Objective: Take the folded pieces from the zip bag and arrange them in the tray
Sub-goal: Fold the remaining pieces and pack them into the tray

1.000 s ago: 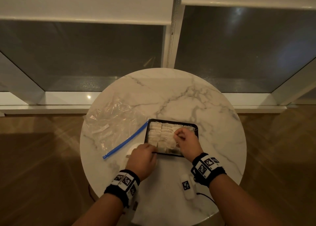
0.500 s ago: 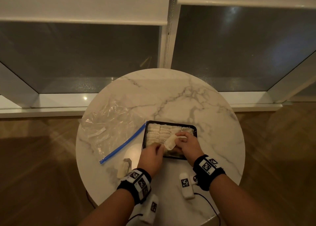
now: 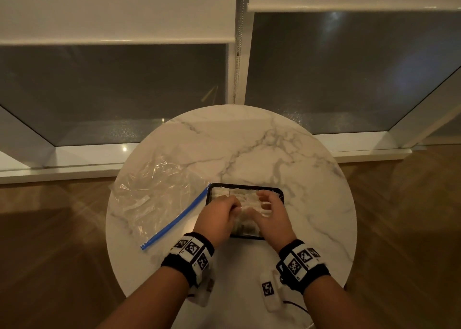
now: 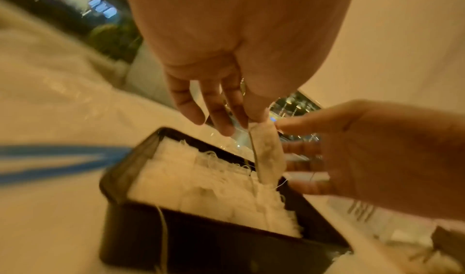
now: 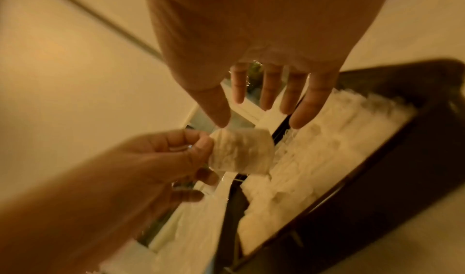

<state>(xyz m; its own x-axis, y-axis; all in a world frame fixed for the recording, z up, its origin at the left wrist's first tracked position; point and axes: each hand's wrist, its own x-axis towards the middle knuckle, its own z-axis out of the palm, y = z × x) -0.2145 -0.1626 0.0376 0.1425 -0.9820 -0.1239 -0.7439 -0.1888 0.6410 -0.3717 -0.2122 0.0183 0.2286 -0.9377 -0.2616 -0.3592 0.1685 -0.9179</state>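
Observation:
A black tray [image 3: 281, 194] sits on the round marble table, packed with several white folded pieces [image 4: 201, 181]. My left hand [image 3: 219, 216] hovers over the tray's left half and pinches one folded piece [image 5: 241, 153] between thumb and fingertips, its lower end touching the pieces in the tray. My right hand [image 3: 270, 214] is over the tray's right half, its fingers [image 5: 266, 91] spread straight, holding nothing. The clear zip bag [image 3: 154, 199] with a blue zipper strip [image 3: 174, 222] lies flat to the left of the tray.
The round marble table [image 3: 249, 149] stands against a low window sill. Small white tagged devices [image 3: 268, 288] lie near the table's front edge, with a cable. Wooden floor surrounds the table.
Both hands rose from the tray's near edge to over its middle. The left hand now holds a folded piece on its own; the right hand has let go and spread its fingers.

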